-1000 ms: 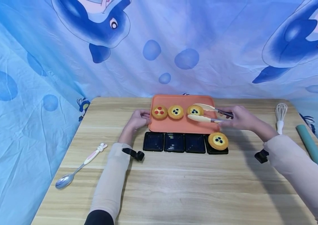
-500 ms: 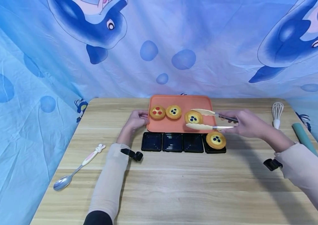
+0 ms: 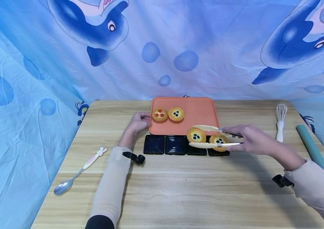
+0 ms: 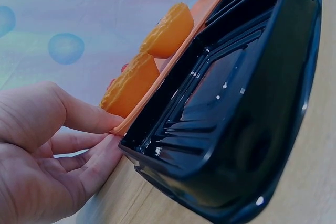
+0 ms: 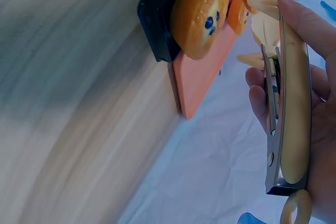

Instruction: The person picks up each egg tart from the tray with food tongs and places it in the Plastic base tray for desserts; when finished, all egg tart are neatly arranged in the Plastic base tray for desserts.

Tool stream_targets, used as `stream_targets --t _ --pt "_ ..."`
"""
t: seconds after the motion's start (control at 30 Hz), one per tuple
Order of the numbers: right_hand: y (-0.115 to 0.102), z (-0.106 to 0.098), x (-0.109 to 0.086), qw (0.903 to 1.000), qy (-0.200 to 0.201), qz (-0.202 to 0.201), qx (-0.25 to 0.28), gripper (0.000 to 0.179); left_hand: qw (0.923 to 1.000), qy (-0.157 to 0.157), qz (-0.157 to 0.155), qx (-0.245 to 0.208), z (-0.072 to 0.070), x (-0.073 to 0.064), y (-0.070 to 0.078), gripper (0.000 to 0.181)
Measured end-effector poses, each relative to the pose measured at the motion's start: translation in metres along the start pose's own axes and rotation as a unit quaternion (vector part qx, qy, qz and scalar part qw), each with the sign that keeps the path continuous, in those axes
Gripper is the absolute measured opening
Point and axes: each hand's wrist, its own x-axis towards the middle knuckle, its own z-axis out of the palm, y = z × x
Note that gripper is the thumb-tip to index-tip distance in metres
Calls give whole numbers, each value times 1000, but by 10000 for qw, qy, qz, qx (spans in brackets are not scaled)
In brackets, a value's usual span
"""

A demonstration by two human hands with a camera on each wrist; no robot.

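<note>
- Pale wooden bench before a blue dolphin-print cloth.
- Dark-dotted tart between the tips of the tongs, over the far edge of the third black tray from the left, well beyond the right hand, whose fingers are clamped round the tongs.
- Left hand: fingers and thumb pinching the left edge of the orange tray, which bears two tarts.

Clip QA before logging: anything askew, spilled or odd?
Yes: the blueberry tart on the rightmost black container looks off-center, overlapping the far rim rather than seated squarely inside. No spills or damage visible.
</note>
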Motion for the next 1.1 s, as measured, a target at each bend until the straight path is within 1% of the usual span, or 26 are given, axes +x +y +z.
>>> stream_targets --t 0.17,0.37,0.6,0.7,0.87,0.97,1.1 --pt "2 7 -3 9999 -87 -50 -38 66 10000 -10 -18 -35 0 -1 0 54" --pt "1 10 -4 9997 -28 -178 -145 63 10000 -4 -4 -43 0 0 1 55" --pt "0 11 -5 9997 -93 -121 -166 63 10000 -19 -40 -54 0 -1 3 57" --pt "0 11 -5 9998 -145 10 -157 69 10000 -25 -28 -63 1 -1 3 56" --pt "-3 8 -5 9996 -92 251 -100 88 9999 -23 -23 -144 1 1 1 56" --pt "-5 4 -6 9994 -5 356 7 93 9999 -12 -34 -149 0 1 0 56" --pt "-5 1 -9 9990 120 423 43 94 9999 -18 -48 -153 0 0 -1 56"
